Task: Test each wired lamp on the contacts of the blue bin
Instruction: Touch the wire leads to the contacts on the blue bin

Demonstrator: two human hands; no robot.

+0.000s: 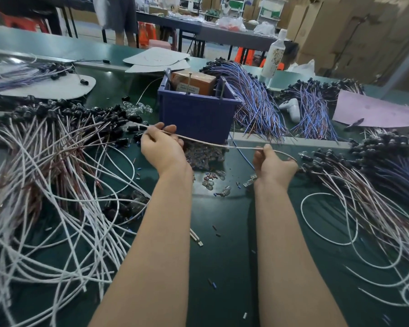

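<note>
One lead (210, 143) of a wired lamp, thin, pale, with a pinkish cast, drawn in a shallow sagging line between my two sets of fingers. Left fingers (171, 128) pinch it near one end; right fingers (268, 147) are curled round it further along, a short tail arcing out past them. Beyond my left fingers the lead runs into a clutter of black holders; I cannot tell which is its own.

Blue bin (198, 114) just beyond the left fingers, on the far side of the lead. Two upright metal contacts (189, 82) stand in it, against a brown box (194, 81). Lead is apart from them.

Under the lead, between my fingers and the bin: heap of loose clear bulbs (203, 156) on the green bench (222, 232).

Left of the left fingers: big tangle of white-and-brown leads (45, 161). Right of the right fingers: similar pile (364, 197). Past the right fingers, beside the bin: sheaf of blue and purple wires (257, 107), a white controller (291, 108), a pink sheet (373, 112).
</note>
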